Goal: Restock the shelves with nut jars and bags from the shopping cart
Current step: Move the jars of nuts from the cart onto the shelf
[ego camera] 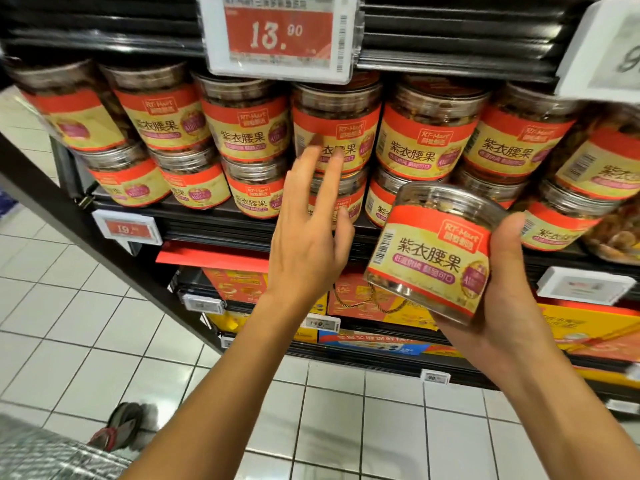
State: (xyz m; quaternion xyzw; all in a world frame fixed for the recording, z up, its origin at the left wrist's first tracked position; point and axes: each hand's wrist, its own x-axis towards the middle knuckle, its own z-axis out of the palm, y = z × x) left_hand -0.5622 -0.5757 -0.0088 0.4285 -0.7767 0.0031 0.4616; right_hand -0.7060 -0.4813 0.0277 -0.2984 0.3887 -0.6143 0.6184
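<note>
**One jar in hand, two layers on the shelf**

The big price tag (280, 32) reading 13.90 hangs from a shelf edge at the top of the view. Right below it, the shelf (207, 216) carries the stacked jars (242, 126). They stand two high and upright, with their red-and-gold labels facing out. The upper layer counts seven, the last one cut off by the right edge of the view. The lower layer shows at least six. The hands and the jar in front cover part of it, so the full number cannot be told.

The held jar (433, 258) is a single jar below and to the right of the price tag, in front of the shelf and off it. The right hand (502, 289) grasps it from beneath and from the right, with the thumb up the side wall and the palm under the base. Its long axis is tilted, with the lid end up and leaning to the right and the base down toward the left. The label faces the camera and its print reads the right way up.

The left hand (308, 230) is straight below the price tag. It is released, holding nothing, with the fingers straight and spread. Two fingertips lie over the label of the upper-layer jar directly beneath the tag; whether they touch it cannot be told.

Farther below the tag, lower shelves hold red and yellow boxes (363, 299). Below those is a white tiled floor (69, 306). One foot in a sandal (117, 427) shows far down and left of the tag.
</note>
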